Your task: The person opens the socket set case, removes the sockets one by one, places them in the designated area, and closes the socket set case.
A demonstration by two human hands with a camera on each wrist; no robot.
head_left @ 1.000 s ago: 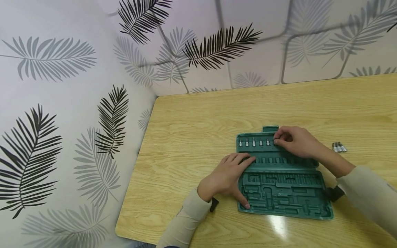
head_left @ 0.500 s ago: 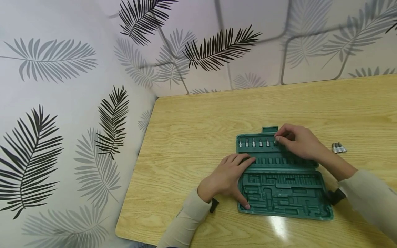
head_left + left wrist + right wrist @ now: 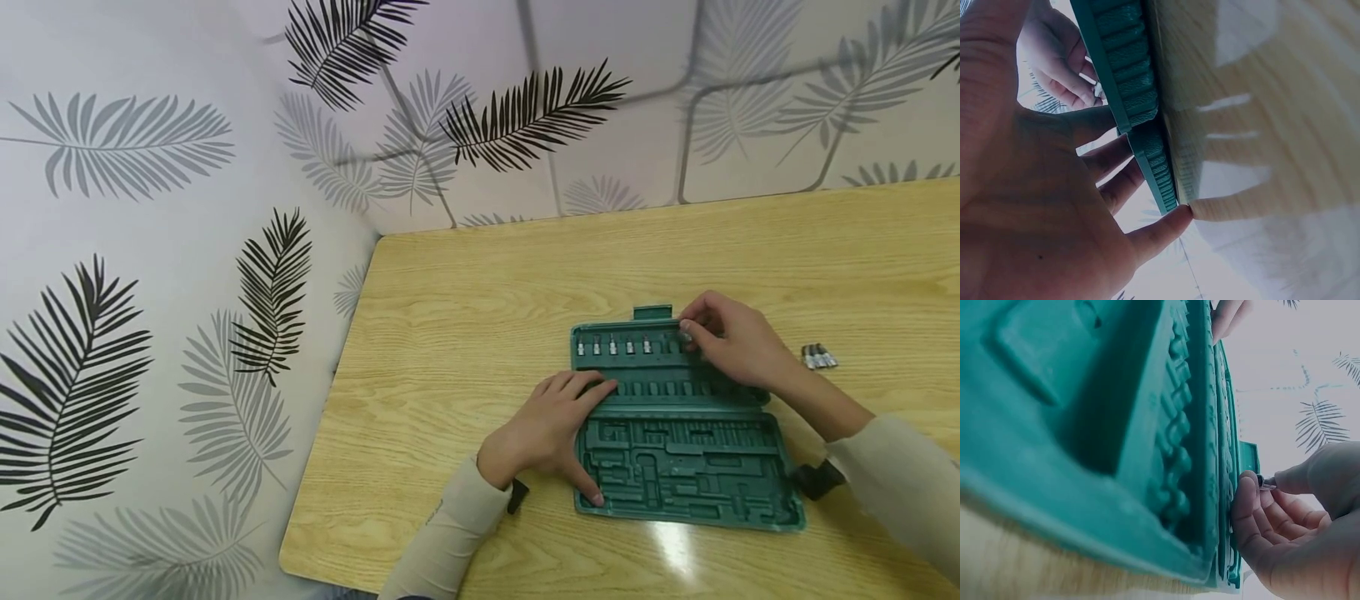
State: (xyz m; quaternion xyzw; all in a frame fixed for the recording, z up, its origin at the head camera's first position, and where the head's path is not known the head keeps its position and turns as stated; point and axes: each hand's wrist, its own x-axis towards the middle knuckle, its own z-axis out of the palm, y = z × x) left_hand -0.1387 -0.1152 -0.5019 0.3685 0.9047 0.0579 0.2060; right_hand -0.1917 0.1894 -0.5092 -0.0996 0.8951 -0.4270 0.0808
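A green molded case [image 3: 690,487] lies unfolded on the table, with several small silver bits [image 3: 630,346] upright in a row in its far half. Over that row, to the right of the bits, my right hand [image 3: 738,342] pinches a small metal bit [image 3: 1266,483] between thumb and index finger, best seen in the right wrist view. My left hand [image 3: 543,429] rests along the case's left edge, fingers and thumb spread. In the left wrist view that hand [image 3: 1054,194] has its fingers against the case's side [image 3: 1129,69].
Several loose bits [image 3: 819,357] lie together on the wooden table [image 3: 450,333], right of the case. A latch tab [image 3: 652,312] sticks out from the case's far edge. Leaf-patterned wall covering [image 3: 525,183] borders the table behind and at the left.
My right hand has shifted a little to the right along the far row, uncovering the slot beside the seated bits. My left hand has stayed in place.
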